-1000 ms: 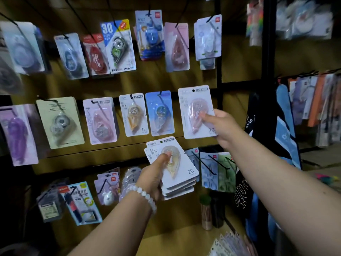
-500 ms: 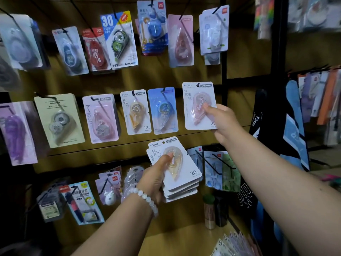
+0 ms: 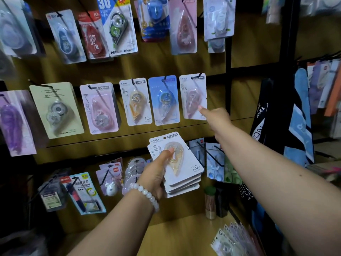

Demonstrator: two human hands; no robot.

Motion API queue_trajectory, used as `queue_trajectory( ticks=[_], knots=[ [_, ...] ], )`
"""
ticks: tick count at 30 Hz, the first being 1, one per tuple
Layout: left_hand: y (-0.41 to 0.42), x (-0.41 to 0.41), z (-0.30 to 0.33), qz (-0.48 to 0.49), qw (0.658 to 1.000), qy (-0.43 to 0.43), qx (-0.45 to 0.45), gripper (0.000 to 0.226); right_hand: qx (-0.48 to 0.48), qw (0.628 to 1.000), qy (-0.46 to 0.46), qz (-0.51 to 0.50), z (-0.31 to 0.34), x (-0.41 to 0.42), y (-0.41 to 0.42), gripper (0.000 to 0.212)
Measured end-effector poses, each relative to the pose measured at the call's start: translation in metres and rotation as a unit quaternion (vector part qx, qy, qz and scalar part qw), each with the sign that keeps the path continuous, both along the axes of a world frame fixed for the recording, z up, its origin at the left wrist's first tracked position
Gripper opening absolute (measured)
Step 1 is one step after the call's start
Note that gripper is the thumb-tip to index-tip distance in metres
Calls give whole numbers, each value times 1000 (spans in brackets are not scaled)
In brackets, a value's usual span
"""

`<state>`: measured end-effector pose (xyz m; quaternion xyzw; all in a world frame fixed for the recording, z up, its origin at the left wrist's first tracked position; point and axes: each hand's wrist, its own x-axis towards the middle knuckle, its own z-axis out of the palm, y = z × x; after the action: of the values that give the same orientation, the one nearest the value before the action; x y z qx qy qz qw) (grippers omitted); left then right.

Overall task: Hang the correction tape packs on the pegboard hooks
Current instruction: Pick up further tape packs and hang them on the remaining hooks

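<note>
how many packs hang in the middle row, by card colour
purple card: 1
cream card: 1
pink card: 1
white cards: 2
blue card: 1
total: 6

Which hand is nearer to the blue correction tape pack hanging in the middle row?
Right. The right hand touches the neighbouring pink pack; the left hand holds a stack lower down.

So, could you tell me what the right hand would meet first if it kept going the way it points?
The right hand would likely meet the pink pack hanging on the hook; its thumb already seems to touch the pack's lower front.
</note>
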<state>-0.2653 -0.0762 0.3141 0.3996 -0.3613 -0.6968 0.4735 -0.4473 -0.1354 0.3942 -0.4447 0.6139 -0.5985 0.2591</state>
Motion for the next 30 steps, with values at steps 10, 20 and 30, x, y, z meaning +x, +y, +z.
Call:
queue_trajectory(
  ticks=[10,20,30],
  knots=[
    [4,-9,-18,-10,1000,0,-27,31,107,975,-41,191,-75,39,62,33],
    [4,-5,-25,-11,999,33,-10,34,101,959,-182,193,-91,31,54,22],
    [2,-7,-20,0,999,45,12,39,14,966,-195,171,-73,17,57,17]
  ],
)
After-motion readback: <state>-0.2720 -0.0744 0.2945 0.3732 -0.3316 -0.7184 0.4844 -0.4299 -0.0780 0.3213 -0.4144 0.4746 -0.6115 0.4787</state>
